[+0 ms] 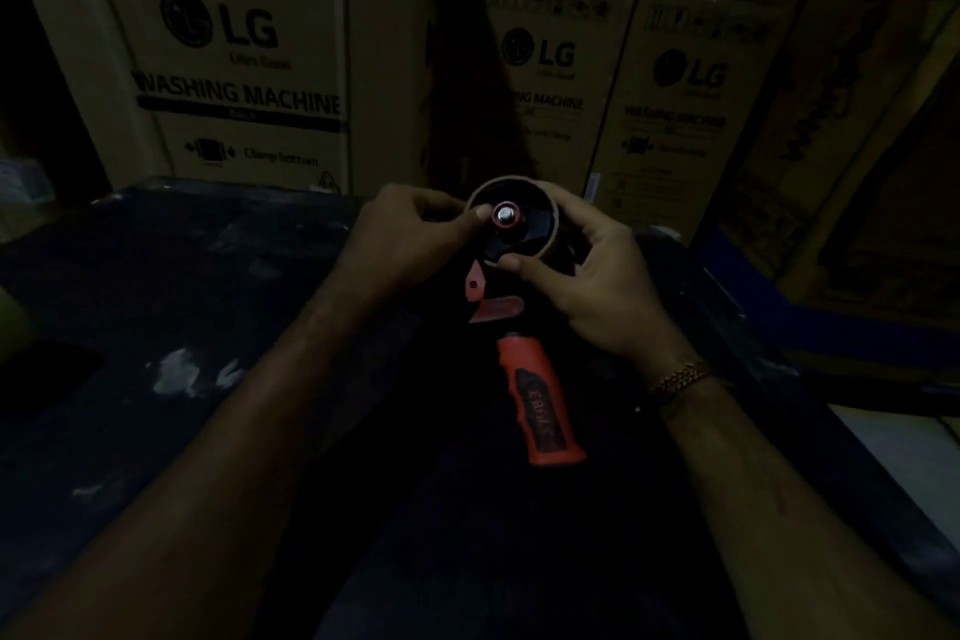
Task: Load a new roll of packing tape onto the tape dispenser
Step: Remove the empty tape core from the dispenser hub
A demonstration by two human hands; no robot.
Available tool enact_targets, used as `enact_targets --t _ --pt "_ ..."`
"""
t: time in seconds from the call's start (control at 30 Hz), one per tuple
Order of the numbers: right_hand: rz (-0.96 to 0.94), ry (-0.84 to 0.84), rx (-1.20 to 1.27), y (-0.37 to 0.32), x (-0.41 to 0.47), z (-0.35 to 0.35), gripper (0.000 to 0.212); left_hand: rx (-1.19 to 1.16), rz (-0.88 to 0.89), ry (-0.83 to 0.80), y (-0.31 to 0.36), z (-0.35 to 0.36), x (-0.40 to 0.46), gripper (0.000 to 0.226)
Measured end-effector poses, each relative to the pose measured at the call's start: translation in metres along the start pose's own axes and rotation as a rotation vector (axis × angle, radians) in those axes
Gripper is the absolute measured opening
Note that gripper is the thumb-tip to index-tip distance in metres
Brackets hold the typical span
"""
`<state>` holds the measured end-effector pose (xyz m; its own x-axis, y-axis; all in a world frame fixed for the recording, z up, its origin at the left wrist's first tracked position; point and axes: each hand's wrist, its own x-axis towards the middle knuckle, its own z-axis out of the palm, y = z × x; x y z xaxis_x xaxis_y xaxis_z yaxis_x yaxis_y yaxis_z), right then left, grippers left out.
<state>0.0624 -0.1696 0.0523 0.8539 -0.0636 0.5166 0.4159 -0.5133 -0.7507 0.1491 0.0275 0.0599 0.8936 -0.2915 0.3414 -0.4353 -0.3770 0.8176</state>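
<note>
A tape dispenser with an orange-red handle [540, 400] lies on a dark table [208, 327], handle pointing toward me. Its black spool hub with a shiny metal centre [505, 215] sits inside the tape roll [548, 203], whose pale cardboard rim shows around it. My left hand [410, 234] reaches in from the left, its thumb tip pressing beside the metal centre. My right hand [587, 276] curls round the right side of the roll, thumb on the front edge. The red frame plate [475, 283] shows below the hub. The scene is very dim.
Large cardboard washing-machine boxes [239, 68] stand in a row right behind the table. More boxes [670, 104] and dark shelving fill the right side. The tabletop carries pale scuff marks [176, 374] on the left.
</note>
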Motion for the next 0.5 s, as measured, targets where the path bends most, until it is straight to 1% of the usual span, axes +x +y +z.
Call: enact_targets --t 0.07,0.13,0.27,0.37,0.43,0.5 --pt "0.017 -0.008 0.013 0.0 -0.001 0.002 0.088 -0.13 -0.064 -0.105 0.003 -0.003 -0.002 0.027" --pt "0.023 -0.001 0.016 0.0 -0.004 0.003 0.09 -0.285 -0.1 -0.154 0.005 -0.001 -0.007 0.027" --pt "0.066 0.047 0.023 0.0 -0.011 0.002 0.096 -0.411 -0.069 -0.107 0.004 0.009 -0.014 0.027" --pt "0.075 0.085 0.029 -0.001 -0.014 -0.001 0.105 -0.45 -0.085 -0.112 0.005 0.012 -0.016 0.026" --pt "0.075 0.085 0.029 -0.002 -0.017 -0.004 0.104 -0.452 -0.066 -0.114 0.008 0.014 -0.018 0.027" --pt "0.079 0.074 0.026 0.0 -0.017 -0.005 0.096 -0.463 -0.046 -0.118 0.013 0.017 -0.022 0.028"
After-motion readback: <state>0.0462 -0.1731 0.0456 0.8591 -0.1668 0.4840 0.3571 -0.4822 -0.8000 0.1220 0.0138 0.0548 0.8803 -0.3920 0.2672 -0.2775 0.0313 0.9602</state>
